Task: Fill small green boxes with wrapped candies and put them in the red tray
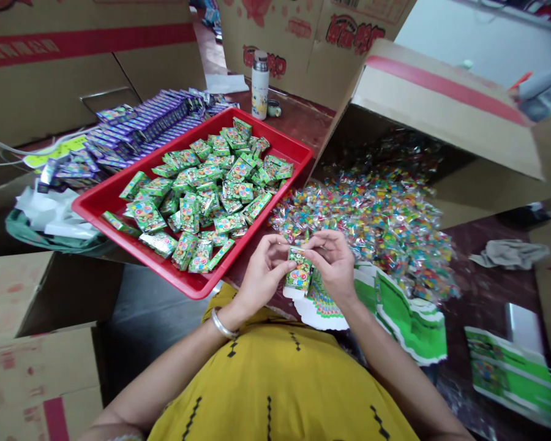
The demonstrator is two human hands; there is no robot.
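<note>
Between my two hands is a small green candy box [298, 272] with a colourful print, its lower flap standing open. My left hand [270, 262] pinches its upper left side with thumb and fingers. At the upper right edge, my right hand [331, 260] has thumb and forefinger closed on the box's top. Beneath it lies a fanned stack of flat printed cartons [326, 303]. Just beyond my hands spreads a heap of clear packets of colourful candies [371, 214]. To the left, a red tray [197, 288] holds many filled-out green boxes [190, 211].
A large tipped carton [441, 98] opens over the candy packets. Rows of purple boxes [147, 125] lie behind the tray. A flask [259, 86] and a cup [274, 109] stand at the back. More flat green cartons [411, 318] and a grey cloth [509, 254] are to the right.
</note>
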